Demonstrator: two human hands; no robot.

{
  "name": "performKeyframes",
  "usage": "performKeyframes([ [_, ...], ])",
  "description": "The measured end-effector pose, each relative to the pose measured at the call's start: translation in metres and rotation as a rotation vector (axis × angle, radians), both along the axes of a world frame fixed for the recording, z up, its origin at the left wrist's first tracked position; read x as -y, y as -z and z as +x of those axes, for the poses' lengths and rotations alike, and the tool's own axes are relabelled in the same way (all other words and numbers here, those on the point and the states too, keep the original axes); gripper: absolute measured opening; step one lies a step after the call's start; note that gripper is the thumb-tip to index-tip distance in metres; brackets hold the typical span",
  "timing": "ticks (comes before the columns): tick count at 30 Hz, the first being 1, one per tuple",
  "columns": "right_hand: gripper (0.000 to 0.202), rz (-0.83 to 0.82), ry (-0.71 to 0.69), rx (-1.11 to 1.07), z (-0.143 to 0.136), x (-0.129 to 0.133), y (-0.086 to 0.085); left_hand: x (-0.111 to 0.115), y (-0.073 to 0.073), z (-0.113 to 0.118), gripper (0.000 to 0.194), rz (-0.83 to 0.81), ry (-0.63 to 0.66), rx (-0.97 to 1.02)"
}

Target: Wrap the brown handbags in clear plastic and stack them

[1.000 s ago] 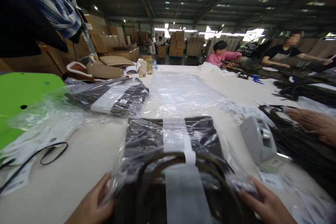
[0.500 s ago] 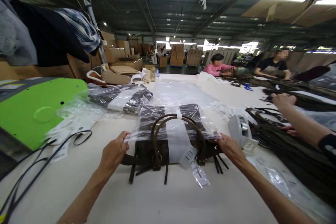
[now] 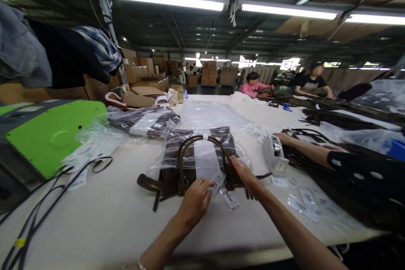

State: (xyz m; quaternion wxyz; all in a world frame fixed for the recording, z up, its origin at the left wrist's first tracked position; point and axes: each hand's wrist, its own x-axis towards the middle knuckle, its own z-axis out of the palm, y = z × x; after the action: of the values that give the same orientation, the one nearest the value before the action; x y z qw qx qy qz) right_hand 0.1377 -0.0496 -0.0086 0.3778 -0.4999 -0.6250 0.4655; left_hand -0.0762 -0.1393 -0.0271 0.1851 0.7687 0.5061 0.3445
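A dark brown handbag [image 3: 169, 179] lies on the white table in front of me, its upper part inside a clear plastic bag [image 3: 161, 158]. Two looped handles [image 3: 180, 156] rest over the plastic, with a white paper band [image 3: 202, 156] down the middle. My left hand [image 3: 194, 200] pinches a white hang tag [image 3: 217, 180] at the handbag's lower front. My right hand [image 3: 243, 174] is closed on the plastic beside the right end of the handles; its fingertips are partly hidden. A second small tag [image 3: 230, 199] hangs below.
Another plastic-wrapped bag [image 3: 147, 120] lies behind on the left, beside a green machine [image 3: 60, 137]. Black cords [image 3: 41, 202] cross the left side. A grey-white dispenser [image 3: 272, 152] stands on the right, near a co-worker's arm [image 3: 308, 152] and a pile of dark straps.
My left hand has left the plastic's left edge and moved inward to the hang tag. My right hand has shifted inward from the right corner. The co-worker's hand has come down toward the dispenser.
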Motion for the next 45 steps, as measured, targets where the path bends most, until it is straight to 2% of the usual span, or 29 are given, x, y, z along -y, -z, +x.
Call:
performKeyframes([
  [3, 0.084, -0.139, -0.085, -0.243, -0.002, 0.006, 0.004, -0.023, 0.017, 0.011, 0.029, -0.062, -0.021, 0.041],
  [5, 0.079, -0.119, -0.133, -0.2, 0.006, 0.021, 0.003, -0.033, 0.023, 0.012, 0.026, -0.128, -0.036, 0.117],
  [7, 0.065, -0.069, -0.145, -0.097, 0.02, 0.04, 0.004, -0.036, 0.025, 0.013, 0.023, -0.162, -0.059, 0.184],
  [9, 0.05, -0.015, -0.052, -0.011, 0.035, 0.057, 0.009, -0.035, 0.023, 0.016, 0.023, -0.157, -0.079, 0.214],
  [12, 0.036, 0.07, 0.172, 0.126, 0.053, 0.07, 0.022, -0.032, 0.017, 0.026, 0.023, -0.119, -0.099, 0.253],
  [14, 0.032, 0.126, 0.202, 0.205, 0.057, 0.071, 0.029, -0.03, 0.015, 0.035, 0.021, -0.09, -0.101, 0.236],
  [17, 0.03, 0.226, 0.153, 0.248, 0.049, 0.062, 0.03, -0.027, 0.019, 0.047, 0.021, -0.049, -0.072, 0.033],
  [19, 0.027, 0.278, 0.104, 0.304, 0.04, 0.052, 0.026, -0.025, 0.023, 0.051, 0.034, -0.008, -0.051, -0.175],
  [22, 0.02, 0.289, 0.048, 0.463, 0.031, 0.04, 0.019, -0.025, 0.025, 0.053, 0.047, 0.054, -0.089, -0.441],
  [25, 0.017, 0.322, 0.055, 0.58, 0.027, 0.039, 0.012, -0.03, 0.021, 0.049, 0.038, 0.097, -0.129, -0.566],
  [27, 0.016, 0.419, -0.015, 0.635, 0.023, 0.043, 0.006, -0.034, 0.017, 0.046, 0.027, 0.111, -0.135, -0.576],
  [30, 0.017, 0.566, -0.304, 0.842, 0.01, 0.049, 0.0, -0.04, 0.014, 0.041, 0.02, 0.101, -0.162, -0.547],
  [33, 0.018, 0.626, -0.528, 1.142, -0.006, 0.053, 0.008, -0.043, 0.014, 0.036, 0.019, 0.088, -0.184, -0.52],
  [37, 0.02, 0.703, -0.548, 1.317, -0.021, 0.055, 0.031, -0.043, 0.015, 0.029, 0.021, 0.07, -0.2, -0.475],
  [40, 0.022, 0.801, -0.582, 1.4, -0.025, 0.053, 0.039, -0.042, 0.016, 0.027, 0.021, 0.056, -0.217, -0.435],
  [42, 0.02, 0.852, -0.652, 1.42, -0.026, 0.046, 0.034, -0.041, 0.017, 0.027, 0.022, 0.043, -0.227, -0.412],
  [45, 0.015, 0.974, -0.854, 1.416, -0.026, 0.028, 0.016, -0.042, 0.017, 0.028, 0.021, 0.026, -0.236, -0.384],
])
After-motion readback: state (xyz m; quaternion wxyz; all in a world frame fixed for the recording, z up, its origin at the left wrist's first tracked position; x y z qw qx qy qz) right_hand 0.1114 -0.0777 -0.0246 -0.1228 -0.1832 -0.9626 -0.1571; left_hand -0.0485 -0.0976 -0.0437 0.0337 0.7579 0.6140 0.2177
